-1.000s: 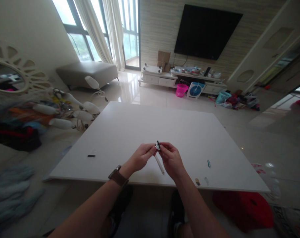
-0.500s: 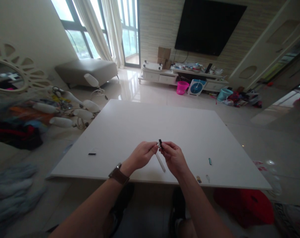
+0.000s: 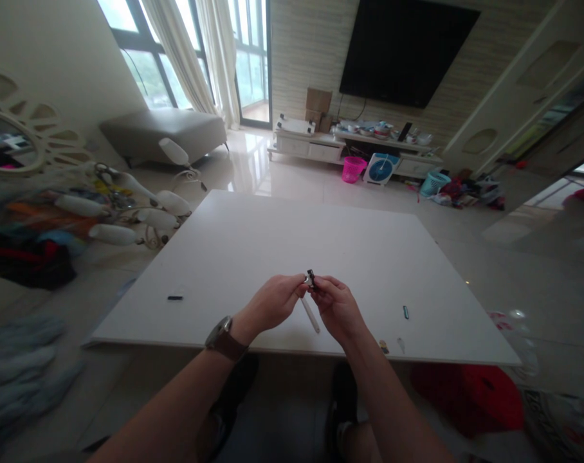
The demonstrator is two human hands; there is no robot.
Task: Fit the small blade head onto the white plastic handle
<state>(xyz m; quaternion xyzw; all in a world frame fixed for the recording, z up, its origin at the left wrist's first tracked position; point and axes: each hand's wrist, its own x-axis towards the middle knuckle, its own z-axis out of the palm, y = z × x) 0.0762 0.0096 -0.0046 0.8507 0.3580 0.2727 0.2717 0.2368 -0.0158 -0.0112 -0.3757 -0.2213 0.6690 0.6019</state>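
Note:
My left hand (image 3: 275,302), with a brown-strapped watch (image 3: 219,331) on its wrist, is closed, thumb and fingertips pinching one side of a small black-and-silver piece (image 3: 310,278). From the other side my right hand (image 3: 337,305) pinches the same piece at its black, frame-like part. Both hands meet over the white table (image 3: 273,231). A slim white stick (image 3: 311,316) slants below the fingers; its upper end is hidden by them, and I cannot tell whether it joins the piece. The piece is too small to identify surely.
On the table lie a black strip (image 3: 175,298) at left, a teal-and-dark strip (image 3: 406,312) at right, and a small yellowish item (image 3: 383,347) beside a clear one (image 3: 401,345) near the front edge. A lamp with several white shades (image 3: 157,218) stands left of the table.
The small piece has turned a little between my fingers, so its black part now shows as an open frame. Both hands keep their pinch; the view has shifted slightly.

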